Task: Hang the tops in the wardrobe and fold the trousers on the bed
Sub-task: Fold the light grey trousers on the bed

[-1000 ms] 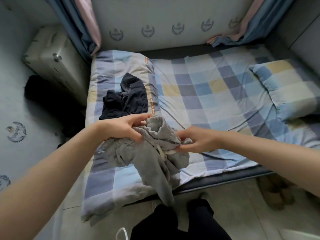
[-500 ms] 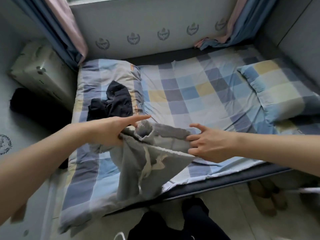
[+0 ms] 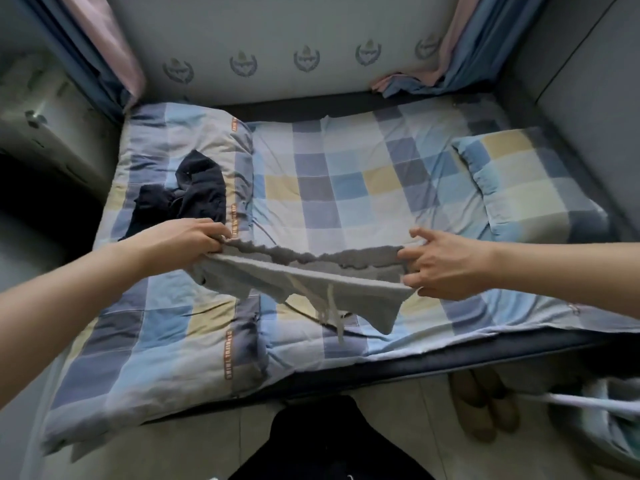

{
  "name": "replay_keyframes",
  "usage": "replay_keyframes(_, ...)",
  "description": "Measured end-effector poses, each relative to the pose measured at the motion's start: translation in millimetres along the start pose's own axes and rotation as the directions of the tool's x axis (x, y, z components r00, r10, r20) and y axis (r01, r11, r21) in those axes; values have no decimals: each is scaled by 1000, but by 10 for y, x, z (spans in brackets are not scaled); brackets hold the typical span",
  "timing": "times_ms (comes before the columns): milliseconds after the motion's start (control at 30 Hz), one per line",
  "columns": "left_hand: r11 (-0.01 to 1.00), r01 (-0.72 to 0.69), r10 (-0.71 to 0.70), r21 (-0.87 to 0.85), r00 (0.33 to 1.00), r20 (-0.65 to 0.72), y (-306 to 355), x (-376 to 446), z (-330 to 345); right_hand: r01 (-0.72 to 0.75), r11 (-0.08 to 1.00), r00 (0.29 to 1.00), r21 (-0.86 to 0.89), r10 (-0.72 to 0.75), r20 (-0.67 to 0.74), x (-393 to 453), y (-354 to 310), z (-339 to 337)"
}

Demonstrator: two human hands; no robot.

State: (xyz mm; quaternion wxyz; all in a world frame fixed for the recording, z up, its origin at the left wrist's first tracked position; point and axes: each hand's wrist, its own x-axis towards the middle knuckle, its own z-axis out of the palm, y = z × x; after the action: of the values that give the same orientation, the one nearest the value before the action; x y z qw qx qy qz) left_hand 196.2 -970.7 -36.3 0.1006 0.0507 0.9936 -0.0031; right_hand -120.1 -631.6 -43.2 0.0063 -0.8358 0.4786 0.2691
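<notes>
Grey drawstring trousers (image 3: pixel 311 275) are stretched wide by the waistband, held just above the checked bed (image 3: pixel 346 188). My left hand (image 3: pixel 187 237) grips the waistband's left end. My right hand (image 3: pixel 440 263) pinches its right end, with the upper fingers spread. The white drawstrings dangle from the middle and the legs hang toward me. A dark navy garment (image 3: pixel 187 199) lies crumpled on the folded duvet (image 3: pixel 166 327) at the bed's left, just beyond my left hand.
A checked pillow (image 3: pixel 530 181) lies at the bed's right end. Curtains hang in both far corners. A pale appliance (image 3: pixel 38 123) stands left of the bed. Slippers (image 3: pixel 481 407) sit under the near bed edge, and a white bag (image 3: pixel 609 417) is at lower right.
My hands moved apart, pulling the bunched grey trousers out into a wide band by the waistband. The view tilted slightly toward the bed.
</notes>
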Motion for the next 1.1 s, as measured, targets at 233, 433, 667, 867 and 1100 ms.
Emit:
replay_keyframes(233, 960, 218, -225, -174, 974, -17, -406, 52, 152, -288, 956, 903, 62, 292, -316, -129, 335, 71)
replay_keyframes(433, 932, 298, -335, -206, 925, -178, -517, 184, 210, -479, 866, 797, 146, 498, -340, -148, 502, 46)
replay_keyframes(667, 720, 463, -664, -517, 675, -321, -597, 409, 255, -629, 320, 431, 709, 902, -25, -87, 696, 139)
replay_keyframes(867, 410, 321, -817, -854, 545, -187, -635, 717, 216, -386, -41, 79, 922, 994, 77, 97, 805, 133)
replay_keyframes(1100, 410, 335, -701, -848, 711, -58, -476, 548, 703, -191, -255, 292, 948, 907, 303, 2, 434, 478)
